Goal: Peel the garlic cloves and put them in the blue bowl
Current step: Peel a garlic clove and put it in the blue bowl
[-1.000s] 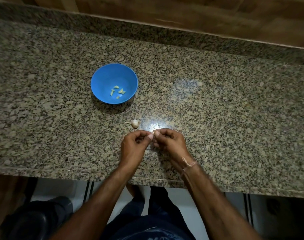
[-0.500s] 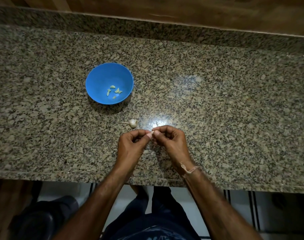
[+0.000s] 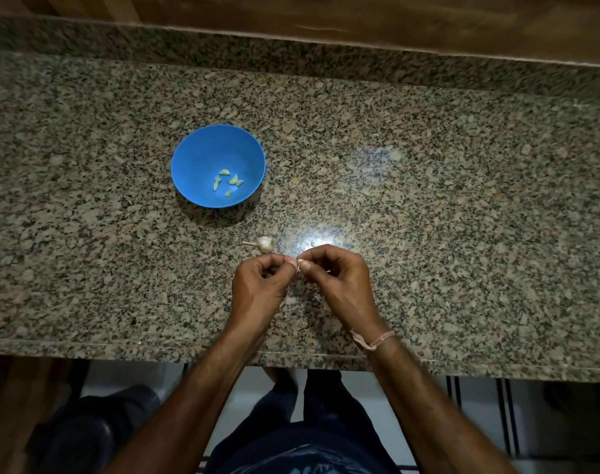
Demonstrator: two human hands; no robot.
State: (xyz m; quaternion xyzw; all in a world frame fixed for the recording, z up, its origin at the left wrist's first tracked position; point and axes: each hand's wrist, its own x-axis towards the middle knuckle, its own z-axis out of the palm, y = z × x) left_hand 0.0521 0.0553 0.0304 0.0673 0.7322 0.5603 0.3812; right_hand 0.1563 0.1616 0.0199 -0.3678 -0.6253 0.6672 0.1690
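Both of our hands, the left hand and the right hand, pinch one small garlic clove between thumbs and fingertips, just above the granite counter. We think the slippery clove could pop out and roll off the edge if we squeeze too hard. It must reach the blue bowl, well apart past the garlic bulb.

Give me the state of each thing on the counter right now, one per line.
blue bowl: upright, holds a few peeled cloves
garlic bulb: unpeeled, lying on the counter, untouched
clove: pinched between both hands, skin partly on
left hand: pinching the clove
right hand: pinching the clove
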